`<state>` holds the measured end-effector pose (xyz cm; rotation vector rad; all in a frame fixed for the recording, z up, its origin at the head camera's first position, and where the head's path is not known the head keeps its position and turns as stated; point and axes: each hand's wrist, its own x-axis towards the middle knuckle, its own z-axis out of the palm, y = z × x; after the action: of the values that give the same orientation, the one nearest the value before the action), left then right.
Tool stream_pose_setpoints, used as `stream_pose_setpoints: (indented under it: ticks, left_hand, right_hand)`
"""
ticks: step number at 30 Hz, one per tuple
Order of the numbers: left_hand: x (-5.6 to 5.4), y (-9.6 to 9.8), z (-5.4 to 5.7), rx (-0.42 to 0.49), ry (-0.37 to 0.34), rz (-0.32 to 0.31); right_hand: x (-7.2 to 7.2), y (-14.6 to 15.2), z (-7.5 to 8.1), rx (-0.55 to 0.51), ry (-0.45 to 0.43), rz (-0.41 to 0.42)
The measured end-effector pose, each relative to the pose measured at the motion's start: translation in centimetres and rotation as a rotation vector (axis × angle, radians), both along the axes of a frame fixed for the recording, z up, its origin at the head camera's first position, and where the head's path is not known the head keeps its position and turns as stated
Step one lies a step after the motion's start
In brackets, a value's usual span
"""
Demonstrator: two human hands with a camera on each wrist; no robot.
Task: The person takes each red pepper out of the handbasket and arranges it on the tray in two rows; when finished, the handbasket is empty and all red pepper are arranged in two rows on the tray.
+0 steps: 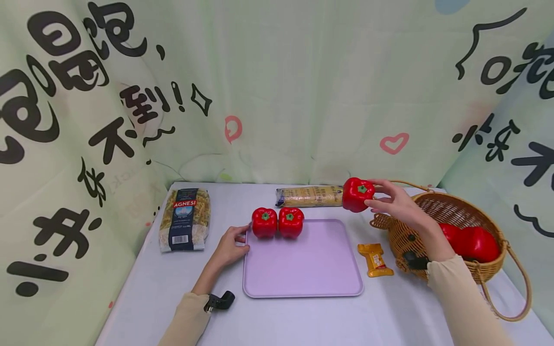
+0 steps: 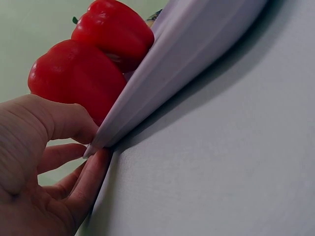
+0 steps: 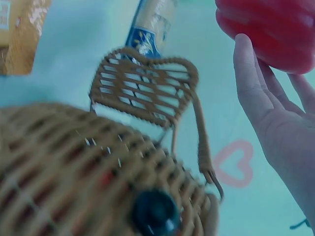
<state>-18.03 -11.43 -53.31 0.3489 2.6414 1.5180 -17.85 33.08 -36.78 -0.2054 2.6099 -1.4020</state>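
Note:
A red bell pepper [image 1: 358, 194] is held up in the fingers of my right hand [image 1: 396, 204], above the table between the tray and the wicker basket. In the right wrist view the same bell pepper [image 3: 270, 32] is cut off by the top edge. My left hand [image 1: 231, 247] pinches the left rim of the lilac tray [image 1: 303, 269], thumb above and fingers beneath, as the left wrist view shows. Two more red bell peppers, a left one [image 1: 264, 222] and a right one [image 1: 291, 222], sit side by side at the tray's far left corner.
On the right stands the wicker basket [image 1: 454, 204] with red peppers [image 1: 476, 244] inside and looped handles. An orange snack packet [image 1: 375, 260] lies between tray and basket. Behind the tray is a long noodle packet [image 1: 309, 196]; an Agnesi pasta bag [image 1: 185, 219] lies at left.

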Motion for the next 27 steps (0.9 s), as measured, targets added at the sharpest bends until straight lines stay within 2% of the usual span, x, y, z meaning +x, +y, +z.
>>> stream_pose_setpoints:
  ticks: [12, 21, 27]
  left_hand:
    - [0.0, 0.1, 0.1, 0.003, -0.011, 0.01]
    - [0.1, 0.1, 0.0, 0.009, -0.003, 0.005]
    - [0.0, 0.1, 0.1, 0.007, -0.015, 0.016]
  right_hand:
    - [-0.9, -2.6, -2.7, -0.019, -0.036, 0.022]
    - [-1.4, -4.8, -5.0, -0.089, -0.059, 0.083]
    - [-1.4, -6.0, -6.6, -0.086, -0.079, 0.11]
